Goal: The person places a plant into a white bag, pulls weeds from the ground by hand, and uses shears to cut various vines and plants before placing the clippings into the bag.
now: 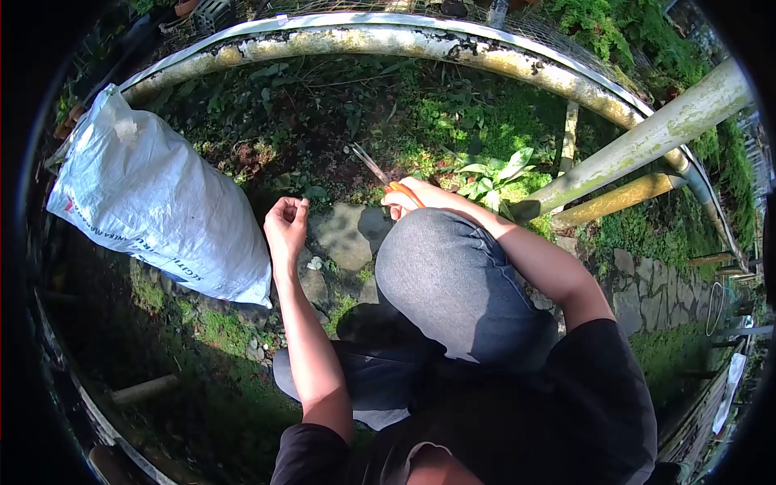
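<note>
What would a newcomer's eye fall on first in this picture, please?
Probably the large white sack at the left, near the left hand. Then the orange-handled tool, apparently scissors, in the right hand near the centre, and the mottled rail curving across the top.

The head-worn camera looked forward and down, wide and round-edged, from close above a bent grey denim knee [453, 275].

Left of centre, my left hand [287, 229] curls loosely; my right hand [411, 196], upper centre, grips, elbow [586, 293] bent.
</note>
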Demonstrator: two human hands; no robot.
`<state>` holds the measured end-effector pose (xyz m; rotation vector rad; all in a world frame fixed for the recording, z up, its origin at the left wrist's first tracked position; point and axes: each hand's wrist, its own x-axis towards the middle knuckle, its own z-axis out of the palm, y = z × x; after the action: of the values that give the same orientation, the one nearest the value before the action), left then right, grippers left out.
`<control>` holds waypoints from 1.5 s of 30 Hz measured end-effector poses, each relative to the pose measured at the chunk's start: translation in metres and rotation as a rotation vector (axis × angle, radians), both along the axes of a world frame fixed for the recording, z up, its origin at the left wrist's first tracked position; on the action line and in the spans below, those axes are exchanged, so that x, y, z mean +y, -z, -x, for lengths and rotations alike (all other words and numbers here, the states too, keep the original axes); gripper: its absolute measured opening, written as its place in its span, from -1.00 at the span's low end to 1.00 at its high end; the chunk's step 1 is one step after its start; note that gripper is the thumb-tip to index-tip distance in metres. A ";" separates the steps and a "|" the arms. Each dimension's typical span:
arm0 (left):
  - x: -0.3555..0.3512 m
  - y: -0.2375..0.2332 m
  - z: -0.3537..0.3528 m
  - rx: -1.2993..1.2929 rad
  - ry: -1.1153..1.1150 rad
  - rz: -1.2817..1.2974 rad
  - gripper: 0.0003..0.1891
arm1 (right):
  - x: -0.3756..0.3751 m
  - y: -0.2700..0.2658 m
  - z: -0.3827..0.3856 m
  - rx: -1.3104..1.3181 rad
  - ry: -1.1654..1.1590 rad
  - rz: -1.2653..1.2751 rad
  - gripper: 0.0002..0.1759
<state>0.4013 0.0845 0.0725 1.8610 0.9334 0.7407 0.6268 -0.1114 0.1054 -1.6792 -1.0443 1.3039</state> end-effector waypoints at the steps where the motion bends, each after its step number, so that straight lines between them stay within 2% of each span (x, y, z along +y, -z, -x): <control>1: 0.001 0.001 -0.002 0.010 0.003 0.001 -0.81 | -0.007 -0.005 -0.001 -0.043 -0.017 -0.012 -0.62; 3: 0.005 0.010 -0.006 0.033 0.008 -0.026 -0.80 | -0.027 0.005 0.002 -0.057 0.180 -0.057 -0.65; 4: 0.004 0.009 -0.009 0.052 -0.001 -0.049 -0.80 | -0.029 0.041 -0.013 -0.029 0.192 -0.016 -0.67; 5: 0.002 0.009 -0.011 0.074 -0.011 -0.073 -0.80 | -0.029 0.050 -0.020 0.014 0.215 0.064 -0.41; 7: 0.001 0.008 -0.019 0.110 -0.003 -0.113 -0.85 | -0.028 0.084 -0.034 -0.032 0.240 0.080 -0.49; 9: -0.003 0.012 -0.025 0.111 0.011 -0.146 -0.87 | -0.022 0.110 -0.050 0.007 0.143 0.059 -0.56; 10: -0.006 0.009 -0.027 0.149 0.018 -0.138 -0.89 | -0.031 0.073 -0.032 -0.060 0.288 -0.054 -0.69; 12: -0.004 0.012 -0.032 0.167 0.034 -0.127 -0.88 | -0.013 0.089 -0.046 0.215 0.205 -0.064 -0.62; 15: -0.007 0.007 -0.038 0.177 0.043 -0.112 -0.88 | 0.006 0.099 -0.054 0.399 0.371 -0.008 -0.53; 17: -0.007 0.001 -0.045 0.174 0.053 -0.108 -0.88 | 0.024 0.104 -0.064 0.617 0.529 0.011 -0.51; 18: -0.009 -0.003 -0.050 0.175 0.059 -0.104 -0.88 | 0.032 0.124 -0.086 0.530 0.457 0.039 -0.48; 19: -0.009 -0.003 -0.056 0.175 0.061 -0.098 -0.87 | 0.041 0.134 -0.095 0.160 0.461 -0.089 -0.57; 21: -0.007 0.004 -0.063 0.195 0.061 -0.008 -0.77 | 0.069 0.157 -0.126 0.084 0.521 -0.223 -0.68; 23: -0.014 0.005 -0.077 0.226 0.086 -0.040 -0.76 | 0.089 0.151 -0.157 -0.411 0.480 -0.109 -0.73; 26: -0.018 0.026 -0.100 0.242 0.062 -0.028 -0.81 | 0.103 0.129 -0.196 -0.730 0.527 -0.016 -0.71; 29: -0.030 0.073 -0.110 0.215 0.011 0.174 -0.83 | 0.091 0.145 -0.264 -0.988 0.546 -0.035 -0.68; 30: -0.038 0.083 -0.106 0.260 0.024 0.218 -0.83 | 0.090 0.170 -0.306 -0.997 0.479 -0.047 -0.64; 31: -0.046 0.093 -0.100 0.302 0.032 0.266 -0.83 | 0.077 0.155 -0.310 -1.126 0.506 -0.053 -0.61; 32: -0.053 0.107 -0.092 0.316 0.021 0.257 -0.86 | 0.073 0.167 -0.339 -1.346 0.438 -0.040 -0.58; 33: -0.060 0.110 -0.086 0.373 0.009 0.272 -0.85 | 0.065 0.170 -0.362 -1.351 0.381 -0.059 -0.56; 35: -0.068 0.111 -0.079 0.406 -0.037 0.308 -0.82 | 0.057 0.166 -0.398 -1.420 0.159 0.081 -0.54; 37: -0.074 0.114 -0.080 0.354 -0.113 0.368 -0.83 | 0.050 0.170 -0.432 -1.525 0.092 0.238 -0.56; 40: -0.083 0.113 -0.090 0.272 -0.174 0.415 -0.84 | 0.050 0.177 -0.487 -1.530 0.034 0.511 -0.54; 43: -0.095 0.116 -0.097 0.193 -0.236 0.420 -0.85 | 0.055 0.169 -0.509 -1.606 -0.052 0.367 -0.49; 45: -0.104 0.119 -0.100 0.160 -0.271 0.444 -0.85 | 0.062 0.160 -0.518 -1.601 -0.112 0.473 -0.52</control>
<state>0.5018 -0.0197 -0.0462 1.4320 1.3505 0.4925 1.1445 -0.0494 -0.0544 -3.1158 -1.6898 -0.0745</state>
